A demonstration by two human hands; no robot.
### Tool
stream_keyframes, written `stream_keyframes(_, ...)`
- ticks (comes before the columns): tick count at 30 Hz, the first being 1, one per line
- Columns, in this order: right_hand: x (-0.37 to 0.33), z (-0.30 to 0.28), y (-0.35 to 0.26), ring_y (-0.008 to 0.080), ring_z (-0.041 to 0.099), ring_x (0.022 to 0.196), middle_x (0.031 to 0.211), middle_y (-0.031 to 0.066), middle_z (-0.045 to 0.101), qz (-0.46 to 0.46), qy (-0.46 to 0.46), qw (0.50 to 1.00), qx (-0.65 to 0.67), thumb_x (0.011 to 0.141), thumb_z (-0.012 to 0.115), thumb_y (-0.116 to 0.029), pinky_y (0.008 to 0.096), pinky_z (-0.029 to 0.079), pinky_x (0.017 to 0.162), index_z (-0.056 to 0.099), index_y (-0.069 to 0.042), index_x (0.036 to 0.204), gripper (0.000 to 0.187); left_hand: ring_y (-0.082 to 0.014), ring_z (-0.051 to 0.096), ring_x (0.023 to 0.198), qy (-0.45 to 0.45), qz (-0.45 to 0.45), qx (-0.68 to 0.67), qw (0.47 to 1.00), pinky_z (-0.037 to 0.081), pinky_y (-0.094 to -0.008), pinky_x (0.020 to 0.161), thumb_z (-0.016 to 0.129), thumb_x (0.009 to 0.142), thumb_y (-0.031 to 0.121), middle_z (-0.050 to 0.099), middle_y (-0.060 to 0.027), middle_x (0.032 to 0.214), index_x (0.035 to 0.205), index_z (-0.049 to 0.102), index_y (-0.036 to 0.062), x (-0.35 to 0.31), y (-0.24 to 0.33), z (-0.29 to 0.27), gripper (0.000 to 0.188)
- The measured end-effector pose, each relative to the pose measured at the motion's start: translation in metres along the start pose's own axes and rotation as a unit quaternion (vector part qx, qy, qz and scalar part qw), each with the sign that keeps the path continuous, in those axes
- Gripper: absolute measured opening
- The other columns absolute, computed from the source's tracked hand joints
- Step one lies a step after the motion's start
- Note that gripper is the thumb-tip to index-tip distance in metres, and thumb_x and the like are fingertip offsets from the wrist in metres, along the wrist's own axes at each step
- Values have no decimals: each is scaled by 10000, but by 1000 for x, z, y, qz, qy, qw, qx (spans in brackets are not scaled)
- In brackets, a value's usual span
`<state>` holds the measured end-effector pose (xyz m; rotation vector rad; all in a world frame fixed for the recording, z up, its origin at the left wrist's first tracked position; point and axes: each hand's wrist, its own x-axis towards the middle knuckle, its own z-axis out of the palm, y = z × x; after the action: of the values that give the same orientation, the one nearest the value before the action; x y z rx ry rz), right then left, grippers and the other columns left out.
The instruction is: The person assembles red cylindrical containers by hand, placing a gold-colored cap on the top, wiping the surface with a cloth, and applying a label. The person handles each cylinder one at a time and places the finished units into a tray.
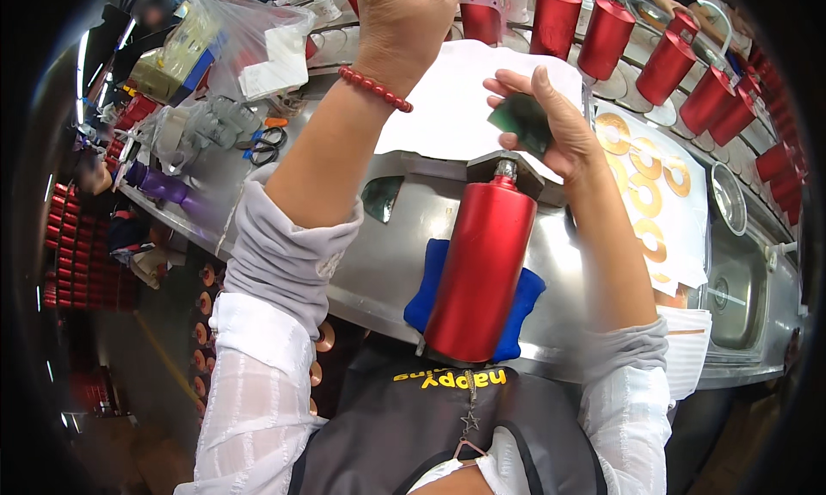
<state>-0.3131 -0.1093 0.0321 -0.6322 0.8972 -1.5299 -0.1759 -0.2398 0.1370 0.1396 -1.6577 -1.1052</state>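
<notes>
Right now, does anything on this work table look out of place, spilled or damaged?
Only one mild oddity: the nearest red bottle lies on its side over a blue cloth, while the red bottles behind stand upright. I see no clear spill or damage.

Left camera of side-by-side pair, worn on my head; faces down past my dark apron (370,430), over my forearms (320,163) and fingers (544,85), onto steel desk (366,267). Close range; wide fisheye bends edges toward rim.

Has a steel sink (742,304) right of the metal workbench (368,275); shows dark, yellow-lined floor (159,383) and strip lights (82,73) left of it.
</notes>
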Motion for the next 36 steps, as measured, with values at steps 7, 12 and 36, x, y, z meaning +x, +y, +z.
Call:
stream_keyframes(7,28,9,-4,169,590,805,933,68,646,-43,21,991,127,956,696,-319,356,504,579,630,-71,985,259,-91,562,569,61,-50,63,995,440,-250,514,628,991,187,629,-13,685,872,626,64,-28,-16,-25,171)
stream_keyframes(12,45,-26,-18,100,558,709,826,-11,614,-90,139,943,-288,944,686,-380,327,489,612,660,-95,895,291,-44,541,535,92,-179,84,976,443,-219,483,697,946,202,635,-4,676,885,627,27,-85,-37,-44,198)
stream_keyframes(36,-75,57,-127,266,601,1084,1271,122,586,-290,-103,479,-822,971,626,-127,370,499,855,539,-25,893,155,-394,459,1352,-281,-111,233,924,148,-573,1198,773,807,513,396,-272,1510,1560,139,-59,-314,77,-37,1138)
